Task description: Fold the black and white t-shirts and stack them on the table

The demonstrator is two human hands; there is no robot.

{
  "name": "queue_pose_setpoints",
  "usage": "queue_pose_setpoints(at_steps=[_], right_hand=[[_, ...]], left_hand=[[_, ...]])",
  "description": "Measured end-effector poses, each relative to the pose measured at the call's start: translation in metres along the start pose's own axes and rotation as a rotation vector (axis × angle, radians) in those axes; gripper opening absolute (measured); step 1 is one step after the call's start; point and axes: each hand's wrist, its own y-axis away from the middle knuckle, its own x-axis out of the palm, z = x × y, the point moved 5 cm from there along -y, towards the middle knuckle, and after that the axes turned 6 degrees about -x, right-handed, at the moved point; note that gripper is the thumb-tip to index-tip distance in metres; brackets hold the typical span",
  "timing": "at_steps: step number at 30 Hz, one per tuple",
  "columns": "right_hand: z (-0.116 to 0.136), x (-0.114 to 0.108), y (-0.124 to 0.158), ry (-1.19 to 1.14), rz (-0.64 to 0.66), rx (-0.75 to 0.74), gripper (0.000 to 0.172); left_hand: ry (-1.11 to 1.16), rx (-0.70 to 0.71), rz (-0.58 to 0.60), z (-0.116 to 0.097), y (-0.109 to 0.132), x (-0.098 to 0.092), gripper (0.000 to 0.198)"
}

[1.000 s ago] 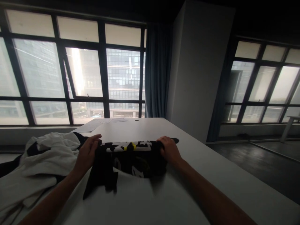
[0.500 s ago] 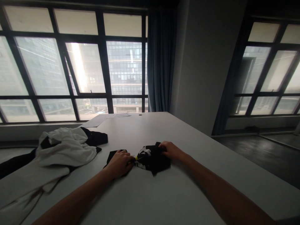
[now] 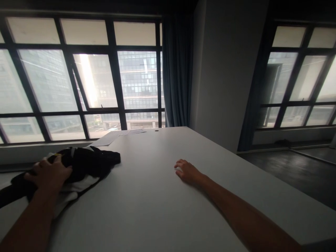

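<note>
At the left, my left hand [image 3: 49, 171] has its curved fingers on a black garment [image 3: 84, 162], which lies over the pile of clothes. A small yellow bit shows at its fingertips. White cloth [image 3: 84, 183] of the pile peeks out from under the black fabric; most of the pile is covered. My right hand [image 3: 187, 171] rests low over the white table [image 3: 147, 206], right of the middle. Its fingers are loosely bent and apart, and it holds nothing.
Sheets of paper [image 3: 106, 139] lie at the table's far left edge, and a small dark round spot [image 3: 156, 130] sits near the far end. Beyond stand windows, a blue curtain [image 3: 178, 77] and a grey pillar [image 3: 223, 77]. The table's right edge drops to a dark floor.
My left hand has carried the black garment from the table's middle leftward onto the clothes pile. My right hand has let go of it and stays about where it was.
</note>
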Motion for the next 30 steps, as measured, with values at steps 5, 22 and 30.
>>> queue_pose_setpoints(at_steps=[5,22,30], right_hand=[[0.003,0.003,0.002,-0.049,0.055,-0.014,0.027],[0.008,-0.002,0.006,-0.098,0.134,-0.014,0.033],[0.005,0.002,0.003,-0.138,0.055,0.009,0.057]], left_hand=[[-0.265,-0.124,-0.254,-0.003,0.005,0.002,0.061],[0.142,-0.167,-0.014,-0.058,0.012,0.033,0.027],[0.897,0.236,0.726,-0.199,0.124,0.072,0.031]])
